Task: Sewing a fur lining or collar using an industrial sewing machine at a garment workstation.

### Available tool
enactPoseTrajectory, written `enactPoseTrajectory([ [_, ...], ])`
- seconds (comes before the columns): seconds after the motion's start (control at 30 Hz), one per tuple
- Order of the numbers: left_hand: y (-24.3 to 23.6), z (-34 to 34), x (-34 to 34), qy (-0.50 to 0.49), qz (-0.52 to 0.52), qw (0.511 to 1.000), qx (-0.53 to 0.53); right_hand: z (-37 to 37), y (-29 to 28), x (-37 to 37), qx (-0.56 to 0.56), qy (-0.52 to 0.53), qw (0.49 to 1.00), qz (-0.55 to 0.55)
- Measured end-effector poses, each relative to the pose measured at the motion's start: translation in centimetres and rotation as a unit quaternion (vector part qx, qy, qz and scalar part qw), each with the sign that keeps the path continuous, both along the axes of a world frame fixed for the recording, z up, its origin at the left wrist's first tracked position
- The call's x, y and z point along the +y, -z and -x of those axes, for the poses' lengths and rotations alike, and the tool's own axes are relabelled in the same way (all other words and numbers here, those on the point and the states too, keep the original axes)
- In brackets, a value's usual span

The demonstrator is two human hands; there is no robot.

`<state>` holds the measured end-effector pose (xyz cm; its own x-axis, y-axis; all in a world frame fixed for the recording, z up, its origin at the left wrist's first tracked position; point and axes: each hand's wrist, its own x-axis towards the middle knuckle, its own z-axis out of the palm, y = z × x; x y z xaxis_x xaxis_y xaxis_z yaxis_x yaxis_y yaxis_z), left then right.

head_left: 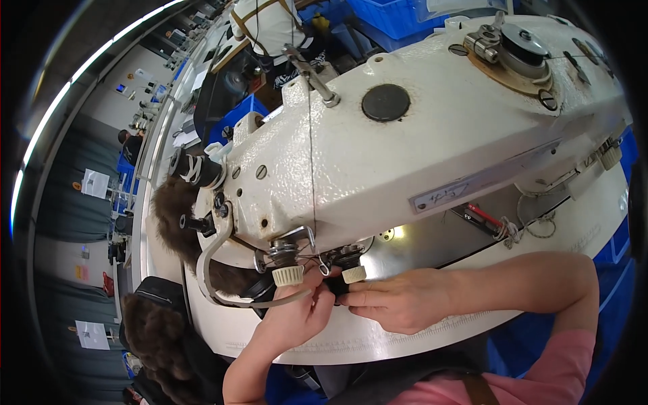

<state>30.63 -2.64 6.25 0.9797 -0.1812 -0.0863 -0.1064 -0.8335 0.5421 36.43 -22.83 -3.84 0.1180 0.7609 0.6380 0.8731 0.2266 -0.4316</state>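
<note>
A white sewing machine (351,162) fills the middle of the view, its tension dials (288,273) low on the near side. Beneath its left end, my left hand (297,316) has its fingers curled together on a piece of black fabric (335,285). My right hand (401,300) meets it from the right, fingertips closed on the edge of the same fabric. Part of the fabric and the left fingertips are hidden behind the dials. A dark thread (311,135) runs down the machine's front. Brown fur (177,212) lies behind the left end.
On the white machine table (378,344), a red-handled tool (484,216) and a bundle of cord (540,226) lie to the right. A black garment with brown fur (156,322) hangs at the left. Blue bins (388,17) and another person (266,27) are beyond the machine.
</note>
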Motion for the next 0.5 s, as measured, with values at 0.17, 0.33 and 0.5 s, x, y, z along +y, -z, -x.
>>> enactPoseTrajectory([
  [0.17,-0.2,-0.9,-0.6,-0.023,-0.067,0.996,0.055,0.0,0.2,0.4,0.051,-0.025,0.998,0.009],
  [0.33,0.0,-1.4,-1.2,-0.032,-0.107,0.993,-0.030,-0.2,0.0,1.1,-0.055,-0.057,0.994,-0.080],
  [0.5,1.3,-0.3,0.1,-0.060,-0.040,0.995,-0.068,-0.5,-0.6,-0.3,-0.089,0.071,0.993,-0.004],
])
